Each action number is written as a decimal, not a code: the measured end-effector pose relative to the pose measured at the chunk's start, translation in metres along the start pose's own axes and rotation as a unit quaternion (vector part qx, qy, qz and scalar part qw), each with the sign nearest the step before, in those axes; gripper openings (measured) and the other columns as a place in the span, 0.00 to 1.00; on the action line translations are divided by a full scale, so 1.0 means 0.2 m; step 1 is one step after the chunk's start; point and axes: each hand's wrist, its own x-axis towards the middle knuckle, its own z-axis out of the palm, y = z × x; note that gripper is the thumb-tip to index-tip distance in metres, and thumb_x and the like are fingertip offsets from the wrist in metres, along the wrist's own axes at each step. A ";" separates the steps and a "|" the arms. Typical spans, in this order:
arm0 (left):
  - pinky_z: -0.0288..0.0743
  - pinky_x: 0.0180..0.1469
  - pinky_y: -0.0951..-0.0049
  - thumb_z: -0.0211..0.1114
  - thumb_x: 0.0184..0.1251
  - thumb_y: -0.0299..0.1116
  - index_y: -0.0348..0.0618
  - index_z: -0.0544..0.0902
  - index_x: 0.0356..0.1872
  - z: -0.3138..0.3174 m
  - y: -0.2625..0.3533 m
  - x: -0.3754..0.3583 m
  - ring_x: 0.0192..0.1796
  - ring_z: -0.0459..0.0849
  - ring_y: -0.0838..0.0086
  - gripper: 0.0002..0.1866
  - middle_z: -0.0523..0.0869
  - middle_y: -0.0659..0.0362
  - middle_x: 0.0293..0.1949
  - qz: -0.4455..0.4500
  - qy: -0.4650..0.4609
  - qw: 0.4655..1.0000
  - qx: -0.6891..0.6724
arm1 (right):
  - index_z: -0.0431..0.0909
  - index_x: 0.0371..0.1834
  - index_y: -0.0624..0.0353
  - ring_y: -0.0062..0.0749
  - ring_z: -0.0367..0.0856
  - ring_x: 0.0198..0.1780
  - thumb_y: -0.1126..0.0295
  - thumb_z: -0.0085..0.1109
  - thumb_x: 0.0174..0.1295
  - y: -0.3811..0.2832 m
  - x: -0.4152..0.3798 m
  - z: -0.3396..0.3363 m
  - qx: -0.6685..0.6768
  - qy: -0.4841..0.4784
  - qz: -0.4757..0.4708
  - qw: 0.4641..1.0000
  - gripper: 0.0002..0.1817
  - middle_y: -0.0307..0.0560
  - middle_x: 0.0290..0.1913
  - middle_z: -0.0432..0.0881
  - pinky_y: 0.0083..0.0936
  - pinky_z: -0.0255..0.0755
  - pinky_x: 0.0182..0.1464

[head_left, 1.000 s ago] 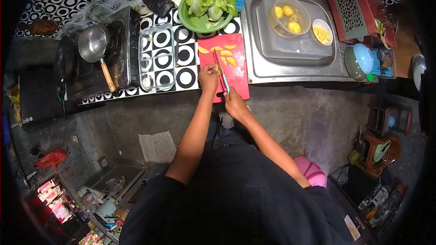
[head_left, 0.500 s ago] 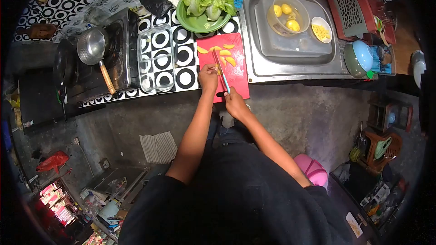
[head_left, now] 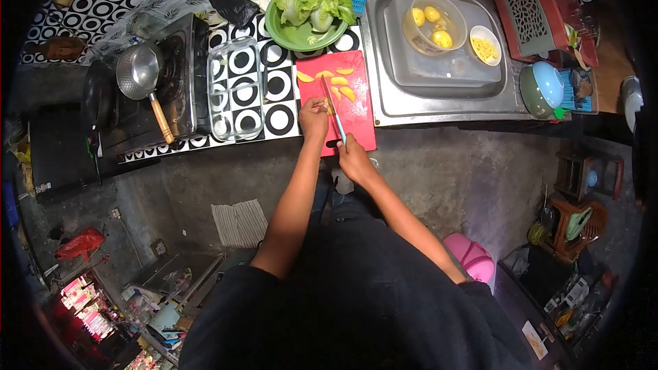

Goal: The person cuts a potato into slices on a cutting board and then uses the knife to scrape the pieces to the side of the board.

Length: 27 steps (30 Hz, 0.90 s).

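My right hand (head_left: pixel 354 159) is wrapped round the light-blue handle of a kitchen knife (head_left: pixel 339 125). The blade points away from me over a red cutting board (head_left: pixel 356 116). Left of the blade, my left hand (head_left: pixel 314 118) is closed, its fingertips pinching a small yellow wedge (head_left: pixel 329 107), mostly hidden, that looks like potato. Several more yellow wedges (head_left: pixel 347 93) lie spread over the far half of the board. Whether the blade is cutting into the pinched piece is too small to tell.
Behind the board stands a green bowl (head_left: pixel 281 40) of leafy lettuce (head_left: pixel 322 3). A glass dish (head_left: pixel 236 89) and a stove with a saucepan (head_left: pixel 139 72) are to the left. At right, the sink (head_left: pixel 384 96) area holds a tub (head_left: pixel 449 20) of peeled potatoes and a small bowl (head_left: pixel 486 46) of yellow sticks.
Almost nothing differs. The knife and my right hand have shifted very slightly; my left hand stays in place on the board.
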 end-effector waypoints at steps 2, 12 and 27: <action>0.81 0.43 0.73 0.69 0.66 0.23 0.38 0.88 0.45 0.00 0.00 0.00 0.37 0.88 0.74 0.08 0.91 0.55 0.36 0.004 0.000 1.000 0.015 | 0.66 0.46 0.71 0.79 0.78 0.47 0.65 0.47 0.77 0.00 0.03 0.00 -0.003 0.003 -0.009 1.000 0.15 0.82 0.39 0.79 0.62 0.68 0.49; 0.81 0.43 0.71 0.69 0.65 0.23 0.38 0.88 0.44 0.00 -0.01 0.01 0.36 0.88 0.72 0.08 0.91 0.55 0.36 0.015 0.002 1.000 0.022 | 0.66 0.45 0.70 0.78 0.78 0.45 0.66 0.47 0.77 0.02 0.07 0.03 0.001 0.024 -0.037 0.999 0.14 0.80 0.36 0.79 0.62 0.68 0.47; 0.82 0.44 0.70 0.68 0.66 0.22 0.36 0.87 0.44 0.00 0.01 -0.01 0.38 0.90 0.70 0.08 0.91 0.53 0.37 0.000 -0.005 0.999 0.032 | 0.66 0.47 0.71 0.78 0.79 0.46 0.64 0.47 0.77 0.01 0.01 0.05 0.003 0.011 -0.006 1.000 0.15 0.81 0.37 0.80 0.62 0.69 0.48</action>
